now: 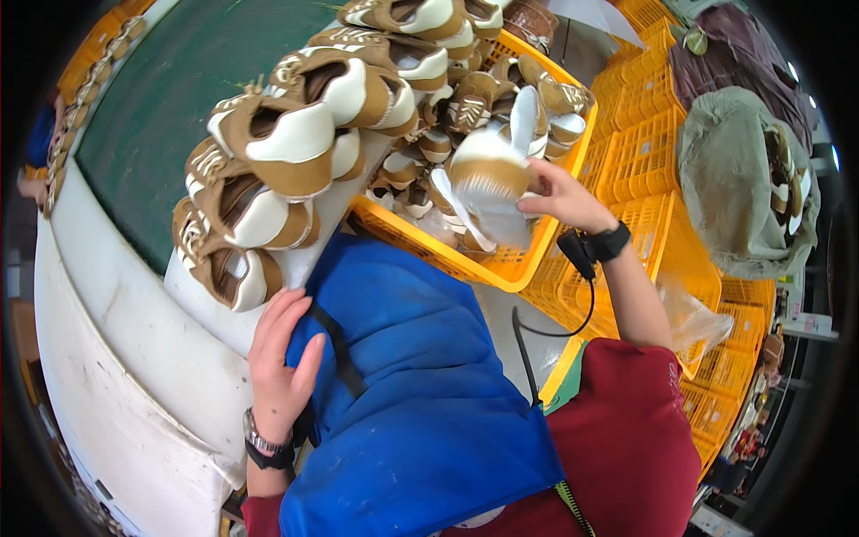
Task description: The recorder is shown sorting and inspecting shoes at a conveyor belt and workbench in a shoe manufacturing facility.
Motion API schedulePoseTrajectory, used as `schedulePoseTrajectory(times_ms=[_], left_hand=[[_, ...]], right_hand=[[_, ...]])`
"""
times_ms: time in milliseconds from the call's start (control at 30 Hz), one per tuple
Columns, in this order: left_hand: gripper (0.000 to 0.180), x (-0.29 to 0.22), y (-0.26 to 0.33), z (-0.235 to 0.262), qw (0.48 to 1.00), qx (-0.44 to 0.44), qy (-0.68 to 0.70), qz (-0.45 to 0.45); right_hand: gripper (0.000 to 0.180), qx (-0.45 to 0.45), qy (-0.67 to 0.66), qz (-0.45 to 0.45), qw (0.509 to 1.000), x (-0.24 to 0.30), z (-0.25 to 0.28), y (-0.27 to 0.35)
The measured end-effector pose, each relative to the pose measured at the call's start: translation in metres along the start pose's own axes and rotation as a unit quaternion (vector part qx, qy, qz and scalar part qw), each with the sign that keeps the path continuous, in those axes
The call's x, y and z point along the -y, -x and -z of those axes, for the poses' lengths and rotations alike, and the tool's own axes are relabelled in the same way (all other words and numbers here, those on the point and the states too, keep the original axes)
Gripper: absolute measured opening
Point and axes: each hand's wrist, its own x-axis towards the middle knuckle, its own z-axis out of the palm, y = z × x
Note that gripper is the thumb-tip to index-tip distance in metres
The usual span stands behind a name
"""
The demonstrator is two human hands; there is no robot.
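Observation:
My right hand [568, 199] grips a brown and white shoe [488, 170] over a yellow crate [514, 279]; the shoe is smeared by motion. More shoes of the same kind lie jumbled in that crate. My left hand [280, 358] rests at the edge of the white work surface, its fingers stretched and the thumb apart, holding nothing. Just beyond its fingertips stands the nearest brown shoe [228, 259] of a stacked row. Other laced shoes [291, 148] with white heels are piled along the edge, away from me.
A dark green conveyor belt [179, 89] runs to the left, beside a white side panel [116, 340]. Stacked yellow crates [640, 152] stand on the right. A grey-green cloth-lined container [729, 179] there holds shoes. At the far left another person's hand [34, 190] is near a shoe row.

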Motion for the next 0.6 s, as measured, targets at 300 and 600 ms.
schedulePoseTrajectory(times_ms=[300, 600], left_hand=[[0.064, -0.008, 0.013, 0.030, 0.973, -0.080, 0.218, 0.016], [0.060, 0.019, 0.061, 0.090, 0.833, -0.291, 0.456, 0.121]], right_hand=[[0.065, 0.161, -0.216, 0.094, 0.959, 0.113, -0.127, -0.020], [0.064, 0.466, -0.073, 0.098, 0.876, 0.135, -0.237, -0.053]])
